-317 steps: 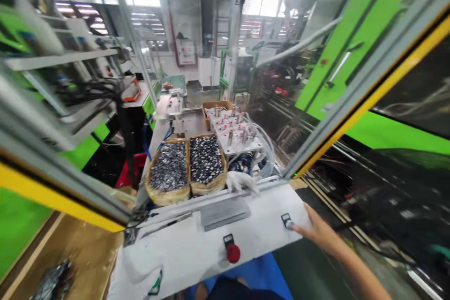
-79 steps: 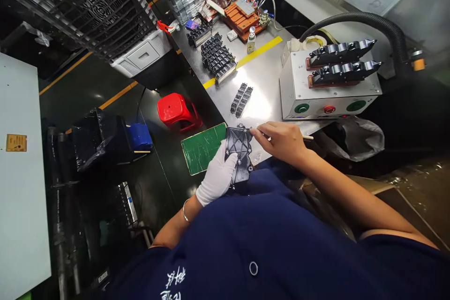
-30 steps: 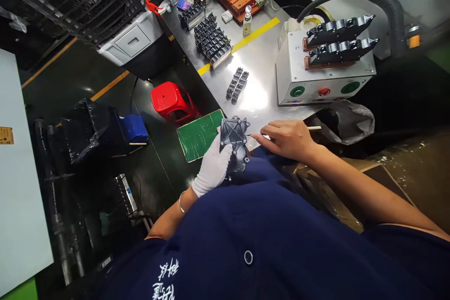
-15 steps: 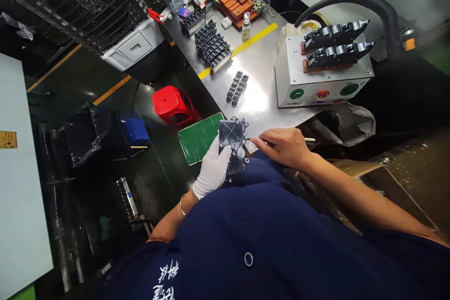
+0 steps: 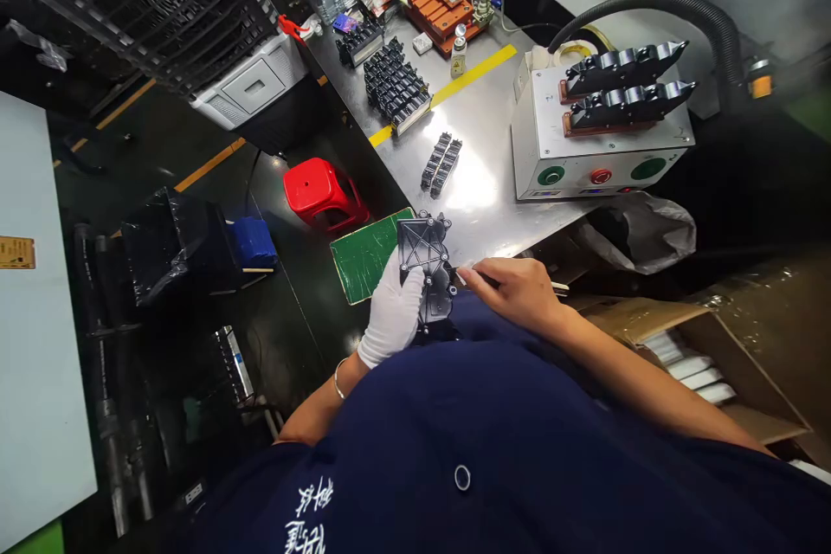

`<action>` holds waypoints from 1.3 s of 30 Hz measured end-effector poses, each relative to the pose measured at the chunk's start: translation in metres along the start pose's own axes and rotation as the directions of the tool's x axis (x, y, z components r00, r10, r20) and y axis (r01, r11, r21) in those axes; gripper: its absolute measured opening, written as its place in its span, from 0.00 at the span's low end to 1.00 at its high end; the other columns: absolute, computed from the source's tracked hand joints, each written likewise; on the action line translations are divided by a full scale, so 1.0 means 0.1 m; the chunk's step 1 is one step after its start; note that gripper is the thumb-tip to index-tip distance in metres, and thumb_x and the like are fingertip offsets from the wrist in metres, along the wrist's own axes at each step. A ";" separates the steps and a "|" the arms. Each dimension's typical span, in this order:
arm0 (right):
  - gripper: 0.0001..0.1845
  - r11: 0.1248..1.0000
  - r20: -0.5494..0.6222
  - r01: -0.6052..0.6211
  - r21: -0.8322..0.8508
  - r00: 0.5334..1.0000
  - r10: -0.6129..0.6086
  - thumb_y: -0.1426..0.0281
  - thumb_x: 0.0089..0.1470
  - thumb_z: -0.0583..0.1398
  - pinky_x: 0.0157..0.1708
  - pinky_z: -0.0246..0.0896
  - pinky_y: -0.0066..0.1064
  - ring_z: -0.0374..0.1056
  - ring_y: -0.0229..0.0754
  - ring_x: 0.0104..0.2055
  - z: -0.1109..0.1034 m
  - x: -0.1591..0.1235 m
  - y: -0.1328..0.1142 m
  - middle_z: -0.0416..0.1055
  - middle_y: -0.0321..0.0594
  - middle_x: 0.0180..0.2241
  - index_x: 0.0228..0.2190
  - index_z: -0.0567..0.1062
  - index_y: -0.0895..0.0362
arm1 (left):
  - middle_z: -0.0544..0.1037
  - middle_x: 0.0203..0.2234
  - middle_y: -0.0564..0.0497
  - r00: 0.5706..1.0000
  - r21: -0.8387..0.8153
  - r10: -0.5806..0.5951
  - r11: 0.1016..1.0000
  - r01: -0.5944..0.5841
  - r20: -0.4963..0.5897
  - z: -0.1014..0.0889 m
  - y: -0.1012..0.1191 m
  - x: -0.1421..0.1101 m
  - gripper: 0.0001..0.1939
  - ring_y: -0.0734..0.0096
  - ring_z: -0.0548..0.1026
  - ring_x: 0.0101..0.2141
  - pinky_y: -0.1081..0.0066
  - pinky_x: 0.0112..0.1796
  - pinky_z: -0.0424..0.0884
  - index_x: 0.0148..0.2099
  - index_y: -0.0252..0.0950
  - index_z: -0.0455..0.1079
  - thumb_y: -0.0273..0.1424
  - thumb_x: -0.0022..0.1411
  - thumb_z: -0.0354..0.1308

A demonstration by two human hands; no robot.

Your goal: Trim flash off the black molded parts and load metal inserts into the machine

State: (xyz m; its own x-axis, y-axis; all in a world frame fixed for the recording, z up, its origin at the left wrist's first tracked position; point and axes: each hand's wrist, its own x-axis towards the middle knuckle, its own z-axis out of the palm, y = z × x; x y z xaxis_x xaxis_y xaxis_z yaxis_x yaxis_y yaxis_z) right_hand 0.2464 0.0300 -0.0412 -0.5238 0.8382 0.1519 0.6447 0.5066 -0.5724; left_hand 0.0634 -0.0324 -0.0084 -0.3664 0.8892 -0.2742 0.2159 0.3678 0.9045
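Note:
My left hand [image 5: 393,316], in a white glove, grips a black ribbed plastic cover plate [image 5: 427,267] from its left side and holds it up in front of my chest. My bare right hand [image 5: 512,292] pinches a thin pale-handled tool [image 5: 557,286], and its tip touches the plate's right edge, low down. Both hands hover just off the near edge of the steel workbench [image 5: 484,151].
On the bench are a green mat [image 5: 364,253], a pair of small black parts [image 5: 441,164], a stack of black parts [image 5: 394,88], an orange fixture [image 5: 441,7] and a white box with buttons [image 5: 594,143] holding two black parts. Red stool [image 5: 320,194] left; open carton [image 5: 707,359] right.
Long before, I stood at a machine panel with a red knob. Over the last second the tool tip has slid down the plate's right edge, and my right hand came nearer my body.

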 end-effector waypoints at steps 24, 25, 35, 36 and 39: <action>0.24 0.881 0.175 -0.105 0.462 0.984 0.025 0.49 0.35 0.71 0.28 0.71 0.38 0.74 0.50 0.29 -0.27 0.54 0.25 0.79 0.41 0.28 0.30 0.82 0.52 | 0.79 0.30 0.45 0.841 0.426 0.385 0.734 -0.529 0.380 -0.60 0.11 0.44 0.11 0.60 0.79 0.36 0.67 0.41 0.72 0.39 0.39 0.76 0.40 0.61 0.60; 0.22 0.850 0.122 -0.146 0.505 0.988 0.097 0.50 0.34 0.72 0.25 0.70 0.37 0.73 0.48 0.27 -0.24 0.54 0.25 0.78 0.39 0.26 0.28 0.82 0.52 | 0.80 0.35 0.44 0.890 0.384 0.421 0.804 -0.455 0.172 -0.64 0.08 0.46 0.12 0.59 0.78 0.41 0.66 0.45 0.72 0.41 0.39 0.76 0.40 0.61 0.60; 0.23 0.647 0.143 -0.272 0.712 0.959 0.246 0.53 0.38 0.71 0.24 0.67 0.34 0.70 0.43 0.25 0.19 0.54 -0.16 0.76 0.37 0.25 0.33 0.79 0.54 | 0.80 0.41 0.43 0.948 -0.762 -0.010 0.593 0.261 0.317 -0.31 -0.28 0.28 0.18 0.48 0.76 0.49 0.46 0.49 0.74 0.41 0.34 0.75 0.35 0.48 0.69; 0.22 0.676 0.123 -0.247 0.694 0.966 0.226 0.53 0.41 0.69 0.25 0.67 0.34 0.71 0.43 0.27 0.21 0.55 -0.22 0.76 0.37 0.27 0.35 0.78 0.54 | 0.80 0.39 0.44 0.948 -0.808 -0.032 0.515 0.286 0.316 -0.27 -0.29 0.28 0.14 0.48 0.76 0.50 0.45 0.51 0.72 0.37 0.34 0.75 0.34 0.47 0.69; 0.20 0.718 -0.045 -0.187 0.670 0.956 0.291 0.51 0.53 0.61 0.21 0.64 0.30 0.66 0.37 0.23 0.24 0.56 -0.34 0.71 0.34 0.24 0.37 0.74 0.54 | 0.81 0.30 0.49 0.970 -0.863 -0.158 0.445 0.238 0.186 -0.23 -0.33 0.32 0.08 0.53 0.78 0.45 0.46 0.53 0.72 0.26 0.34 0.73 0.28 0.42 0.69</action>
State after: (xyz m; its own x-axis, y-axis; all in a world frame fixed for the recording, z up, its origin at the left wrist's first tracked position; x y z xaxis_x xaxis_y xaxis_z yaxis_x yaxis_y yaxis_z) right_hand 0.1818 0.0554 -0.0324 -0.2875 0.9577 0.0148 0.1883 0.0717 -0.9795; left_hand 0.0237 -0.0221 -0.0399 -0.2209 0.8550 -0.4693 -0.7723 0.1405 0.6195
